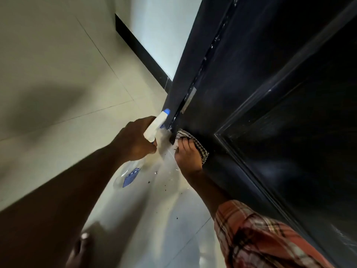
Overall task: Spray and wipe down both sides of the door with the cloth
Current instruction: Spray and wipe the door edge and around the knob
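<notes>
Head view, looking down along a dark panelled door [270, 89] toward its lower hinge-side corner. The left hand [135, 141] gripped the neck of a spray bottle [154, 126], fingers curled round it; the white spray head with its blue nozzle pointed away toward the foot of the door frame [183, 60], and the clear body with a blue label hung below the hand over the floor. Just to the right, the right hand [188, 154] pressed a checked cloth [196, 141] against the bottom of the door face, its fingers laid fairly straight over the fabric, which bunched out past the fingertips and along the hand's right side. The cloth lay near the door's lower corner, just beside the bottle head. A metal hinge plate [190, 97] sat on the door edge, farther away than the cloth. Dark specks of debris [166, 183] lay scattered on the pale tiled floor [58, 84] between the 2 forearms. A plaid sleeve [260, 238] covered the right upper arm. A black skirting board [139, 47] ran along the far white wall [160, 26].
</notes>
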`<state>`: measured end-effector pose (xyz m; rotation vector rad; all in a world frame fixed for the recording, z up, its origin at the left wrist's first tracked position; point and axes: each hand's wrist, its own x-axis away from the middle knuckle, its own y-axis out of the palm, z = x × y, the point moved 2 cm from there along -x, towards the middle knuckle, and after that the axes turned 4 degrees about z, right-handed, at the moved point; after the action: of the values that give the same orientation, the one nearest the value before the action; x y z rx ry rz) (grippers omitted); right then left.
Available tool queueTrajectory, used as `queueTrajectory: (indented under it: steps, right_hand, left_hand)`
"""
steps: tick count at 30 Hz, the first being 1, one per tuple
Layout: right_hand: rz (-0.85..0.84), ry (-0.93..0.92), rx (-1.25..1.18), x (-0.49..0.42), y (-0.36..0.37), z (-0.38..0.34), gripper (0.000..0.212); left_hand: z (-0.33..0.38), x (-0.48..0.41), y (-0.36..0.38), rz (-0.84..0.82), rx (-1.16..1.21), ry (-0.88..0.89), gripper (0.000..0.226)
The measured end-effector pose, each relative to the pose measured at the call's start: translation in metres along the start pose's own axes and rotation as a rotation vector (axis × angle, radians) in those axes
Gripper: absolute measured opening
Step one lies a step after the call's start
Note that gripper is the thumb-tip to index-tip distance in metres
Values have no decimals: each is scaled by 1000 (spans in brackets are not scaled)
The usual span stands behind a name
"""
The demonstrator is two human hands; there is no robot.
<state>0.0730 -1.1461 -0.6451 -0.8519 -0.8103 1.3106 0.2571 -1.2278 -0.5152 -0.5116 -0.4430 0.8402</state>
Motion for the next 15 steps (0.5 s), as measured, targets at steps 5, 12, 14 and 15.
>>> queueTrajectory:
  steps: [5,12,14,15]
  right_hand:
    - [7,-56,187,2,-15,30,55]
    - [117,-82,355,-6,-157,103,61]
    - [174,-5,358,-10,-205,129,61]
    - [209,32,339,-11,-228,141,61]
  left_hand:
    - [16,-1,9,-21,3,56,70]
    - [83,10,-23,-9,126,56,71]
    - [109,18,-43,34,154,47,65]
    - [123,23,-52,66,169,49,62]
